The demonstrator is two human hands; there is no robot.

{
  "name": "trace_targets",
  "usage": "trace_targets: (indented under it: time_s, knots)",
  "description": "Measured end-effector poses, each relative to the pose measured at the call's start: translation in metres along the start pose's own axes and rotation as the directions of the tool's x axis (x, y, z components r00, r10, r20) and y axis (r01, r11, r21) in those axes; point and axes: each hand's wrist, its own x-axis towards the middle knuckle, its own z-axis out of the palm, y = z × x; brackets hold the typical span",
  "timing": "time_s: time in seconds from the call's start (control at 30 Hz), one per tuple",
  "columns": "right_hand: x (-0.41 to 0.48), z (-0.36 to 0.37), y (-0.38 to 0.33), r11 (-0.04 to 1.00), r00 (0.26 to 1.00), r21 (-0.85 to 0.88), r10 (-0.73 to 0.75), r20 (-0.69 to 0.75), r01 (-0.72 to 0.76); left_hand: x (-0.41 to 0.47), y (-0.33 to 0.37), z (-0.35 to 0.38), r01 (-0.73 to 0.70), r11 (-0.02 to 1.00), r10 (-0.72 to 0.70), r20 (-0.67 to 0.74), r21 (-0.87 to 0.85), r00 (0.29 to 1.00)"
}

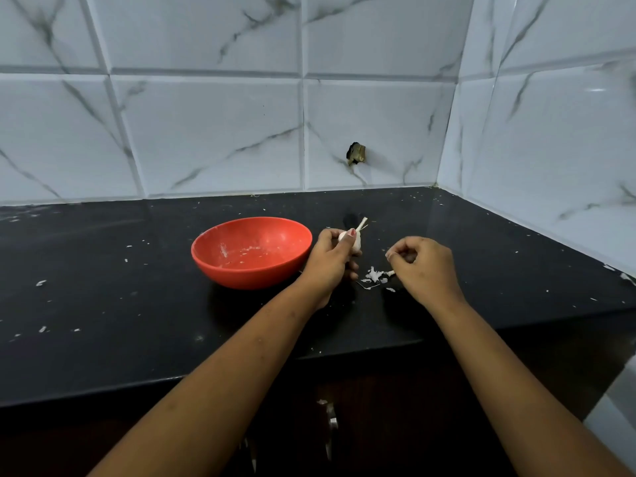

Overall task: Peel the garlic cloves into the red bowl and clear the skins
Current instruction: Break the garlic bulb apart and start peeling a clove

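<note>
Garlic (354,241) clasped in the left grip (332,256) at the red bowl's (241,270) three o'clock needs steadying while the curled right grip (418,259), contents unclear, strips skins (375,275) toward five o'clock.

Bare forearms (241,373), left thumbnail (351,232) polished (reddish).

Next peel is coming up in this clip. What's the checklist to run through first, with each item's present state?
1. Garlic held firmly: ok. The left hand grips the garlic, stem pointing up.
2. Right hand free to peel: cannot tell. The right hand has curled fingers and may be pinching a scrap.
3. Bowl close by: ok. The red bowl sits upright beside the left hand.
4. Peeled cloves in the bowl: not ok. Only pale flecks show inside.
5. Skins cleared: not ok. Loose skins lie on the counter between the hands.
</note>
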Motion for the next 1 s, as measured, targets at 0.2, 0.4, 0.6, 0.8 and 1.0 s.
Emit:
trace_targets:
  time_s: [0.2,0.4,0.6,0.8,1.0]
  knots:
    - [-0.006,0.006,-0.004,0.915,0.896,-0.168,-0.300,0.328,0.368,0.001,0.000,-0.001,-0.070,0.997,0.069,-0.020,-0.027,0.997]
    - [-0.001,0.005,-0.005,0.860,0.920,-0.403,-0.168,0.355,0.313,0.001,0.001,-0.002,-0.055,0.998,0.056,-0.039,0.025,0.998]
    - [0.007,0.008,-0.002,0.990,0.986,-0.107,-0.072,0.149,0.089,0.001,0.001,-0.002,-0.019,1.000,0.019,0.026,-0.005,0.999]
    - [0.011,0.016,-0.017,0.970,0.989,0.237,-0.092,0.120,0.061,0.000,-0.001,-0.005,-0.058,0.998,0.059,0.095,-0.008,0.994]
    - [0.019,0.021,-0.013,0.933,0.987,0.359,-0.061,0.151,0.003,0.005,-0.010,-0.004,-0.172,0.951,0.188,-0.039,0.255,0.981]
